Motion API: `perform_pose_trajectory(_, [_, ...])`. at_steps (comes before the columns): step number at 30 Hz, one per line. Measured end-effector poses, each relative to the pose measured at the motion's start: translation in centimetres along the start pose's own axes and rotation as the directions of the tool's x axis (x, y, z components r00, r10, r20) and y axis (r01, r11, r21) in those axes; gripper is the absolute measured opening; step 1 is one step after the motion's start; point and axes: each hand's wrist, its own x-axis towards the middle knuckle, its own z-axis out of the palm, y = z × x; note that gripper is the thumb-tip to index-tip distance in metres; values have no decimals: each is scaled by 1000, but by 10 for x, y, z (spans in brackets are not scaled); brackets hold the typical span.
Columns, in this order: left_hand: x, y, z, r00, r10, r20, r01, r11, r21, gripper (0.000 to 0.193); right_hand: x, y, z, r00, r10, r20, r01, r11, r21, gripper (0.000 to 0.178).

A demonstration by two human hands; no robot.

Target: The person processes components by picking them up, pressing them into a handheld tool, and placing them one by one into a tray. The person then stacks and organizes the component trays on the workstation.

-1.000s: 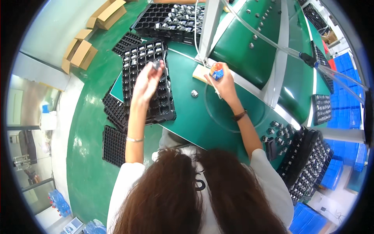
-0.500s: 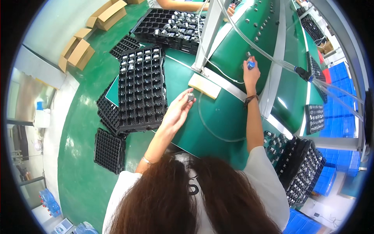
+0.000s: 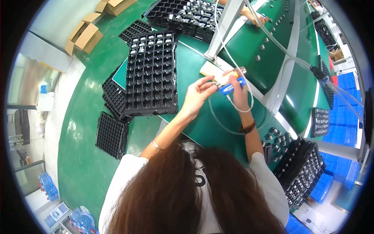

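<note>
My left hand [image 3: 196,98] is raised over the green worktable, its thumb and fingers closed on a small metal part [image 3: 215,84], mostly hidden by the fingertips. Close to its right, my right hand [image 3: 240,96] is wrapped round a blue air blow gun [image 3: 232,85] with a thin hose running from it. The gun's nozzle side points toward the metal part; I cannot tell whether they touch. At the right hand's fingertips shows a shiny metal piece [image 3: 242,71]. Behind both hands lies a pale yellow block [image 3: 208,69], partly covered.
A black compartment tray [image 3: 152,78] stands left of my hands, with metal parts in its far rows. A fuller tray [image 3: 191,17] is beyond it. Along the green conveyor [image 3: 269,58] lie several metal parts, near another person's hand [image 3: 251,15]. Loaded trays [image 3: 304,171] stand at right.
My right hand has come back from the conveyor to beside my left hand, bringing the blue air gun. Another person's hand has reached farther over the conveyor. The whole view has shifted slightly.
</note>
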Motion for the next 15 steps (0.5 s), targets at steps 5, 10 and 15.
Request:
perform_pose_trajectory(5, [-8, 5, -3, 1000, 13, 18, -13, 999, 37, 46, -10, 3, 10, 998, -31, 62, 30, 999, 25, 16])
perform_pose_trajectory(10, [-12, 2, -3, 1000, 28, -8, -29, 999, -44, 43, -19, 11, 19, 998, -55, -44, 60, 989, 135, 17])
perform_pose_trajectory(15, [-11, 1, -6, 1000, 16, -9, -17, 998, -56, 43, -22, 8, 21, 993, -45, -109, 63, 985, 163, 18])
